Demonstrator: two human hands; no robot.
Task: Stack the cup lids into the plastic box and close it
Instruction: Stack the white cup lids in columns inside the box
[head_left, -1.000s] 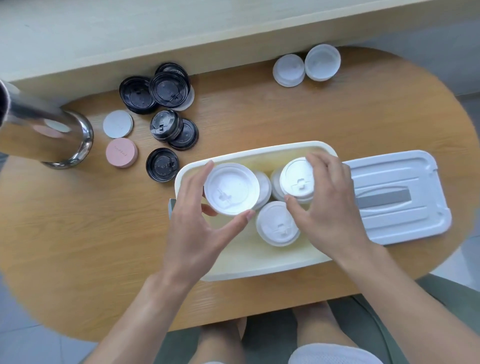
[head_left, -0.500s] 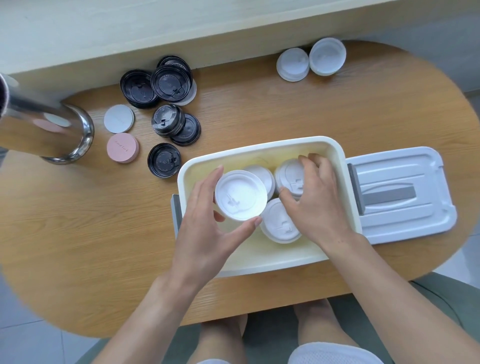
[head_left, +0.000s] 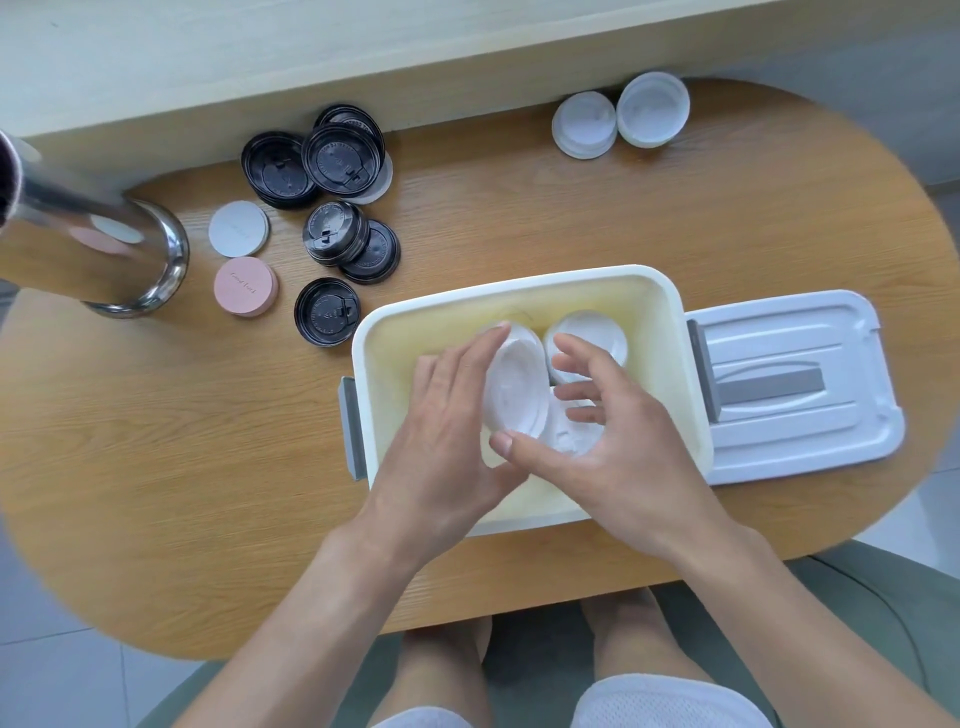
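The cream plastic box (head_left: 670, 312) sits open in the middle of the oval wooden table. Inside it my left hand (head_left: 441, 431) grips a white cup lid (head_left: 514, 389), tilted on edge, between fingers and thumb. My right hand (head_left: 602, 441) hovers over another white lid (head_left: 566, 436) on the box floor, fingers spread and loosely curved, thumb under the tilted lid. A further white lid stack (head_left: 597, 332) lies at the back of the box. The box's grey-white cover (head_left: 795, 384) lies flat just right of the box.
Several black lids (head_left: 327, 161) lie at the back left, with a grey disc (head_left: 238, 228) and a pink disc (head_left: 244, 286). Two white lids (head_left: 618, 119) sit at the back right. A steel tumbler (head_left: 104, 244) stands at the left edge.
My left hand lowered its white lid deeper into the box and tipped it on edge. My right hand let go of the small lid stack, now at the box's back, and opened.
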